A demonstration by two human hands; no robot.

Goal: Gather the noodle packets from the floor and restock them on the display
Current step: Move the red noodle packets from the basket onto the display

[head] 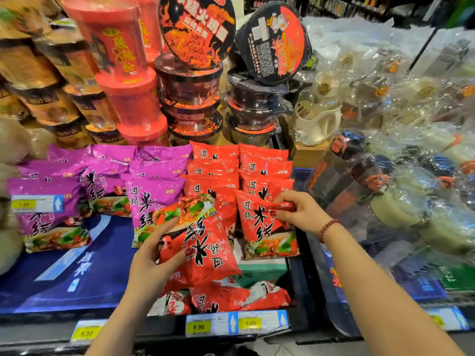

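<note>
Both forearms bare, reaching forward from lower frame | left grip (154, 255): fingers and thumb curled round left edge of upside-down red packet (208, 255) | right grip (295, 209): higher, further forward, wrist bent down, fingertips (285, 214) pinching top corner of upright red packet (262, 227) | grips apart, not touching each other
</note>
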